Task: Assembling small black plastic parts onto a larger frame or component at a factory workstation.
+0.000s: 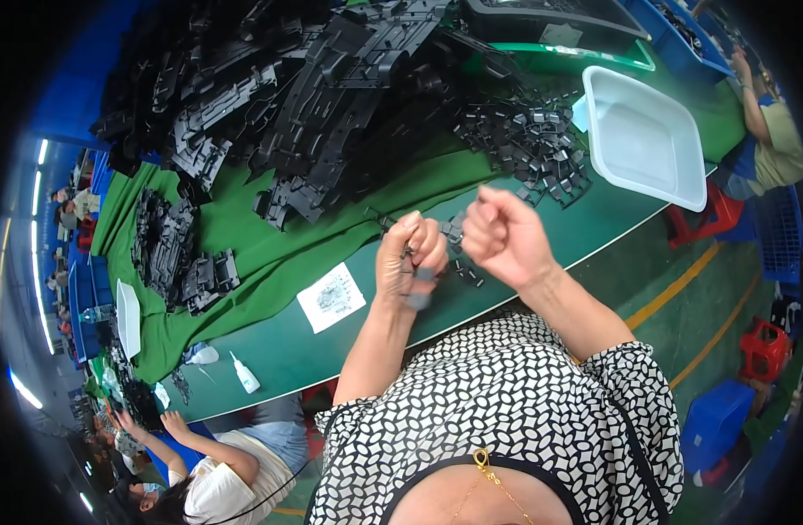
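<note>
At a green table [283, 367]. Holding a slim dark part [380, 216] in the curled left hand [413, 249], so nearer to this one; poking out toward far left, long axis slanted. With the right hand [505, 238] bent just beside, blurred, cannot tell if grasping anything. Beyond, heaped to the right: small clips [533, 140].

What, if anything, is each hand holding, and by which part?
Left hand: small grey plastic pieces, partly hidden; exact hold point unclear. Right hand: curled and blurred, contents cannot be told.
</note>
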### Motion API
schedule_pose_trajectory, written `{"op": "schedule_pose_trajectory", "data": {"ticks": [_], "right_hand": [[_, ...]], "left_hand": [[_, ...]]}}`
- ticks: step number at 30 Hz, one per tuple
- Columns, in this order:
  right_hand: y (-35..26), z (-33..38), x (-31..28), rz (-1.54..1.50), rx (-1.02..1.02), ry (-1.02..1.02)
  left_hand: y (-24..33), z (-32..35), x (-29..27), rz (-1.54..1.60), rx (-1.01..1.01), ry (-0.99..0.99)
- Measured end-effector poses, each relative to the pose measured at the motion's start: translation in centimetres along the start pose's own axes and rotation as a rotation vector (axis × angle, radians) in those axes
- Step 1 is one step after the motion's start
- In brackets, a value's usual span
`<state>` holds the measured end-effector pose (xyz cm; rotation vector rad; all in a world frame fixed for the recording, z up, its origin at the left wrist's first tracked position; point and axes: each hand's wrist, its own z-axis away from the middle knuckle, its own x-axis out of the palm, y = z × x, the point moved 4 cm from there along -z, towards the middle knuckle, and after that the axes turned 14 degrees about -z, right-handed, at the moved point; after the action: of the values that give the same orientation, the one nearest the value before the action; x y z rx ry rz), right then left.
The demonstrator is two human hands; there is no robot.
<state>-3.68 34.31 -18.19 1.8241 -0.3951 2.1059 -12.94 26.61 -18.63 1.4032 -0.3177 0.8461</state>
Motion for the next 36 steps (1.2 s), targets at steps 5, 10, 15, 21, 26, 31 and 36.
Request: {"op": "schedule_pose_trajectory", "data": {"ticks": [5,10,15,21,26,31,36], "right_hand": [[0.4,0.9,-0.2,0.374,0.079,0.047],[1.5,1.5,-0.7,0.581,0.184,0.157],[1.3,1.0,-0.4,0.774,0.057,0.147],[0.9,1.0,0.7,0.954,-0.121,0.153],[1.2,0.7,-0.5,0.782,-0.140,0.075],[1.5,1.0,-1.1,0.544,-0.057,0.156],[1.1,1.2,-1.7,0.241,-0.060,0.179]], "left_hand": [[0.9,-0.2,-0.3,-0.205,0.078,0.168],[1.3,-0.2,-1.3,-0.304,0.179,0.290],[1.0,0.1,-0.8,-0.385,0.114,0.413],[-1.1,0.2,-0.6,-0.564,-0.011,0.152],[-0.8,0.4,0.2,-0.374,-0.051,0.150],[-1.4,0.3,-0.3,-0.289,-0.086,0.164],[-1.1,0.1,0.1,-0.029,-0.104,0.126]]}}
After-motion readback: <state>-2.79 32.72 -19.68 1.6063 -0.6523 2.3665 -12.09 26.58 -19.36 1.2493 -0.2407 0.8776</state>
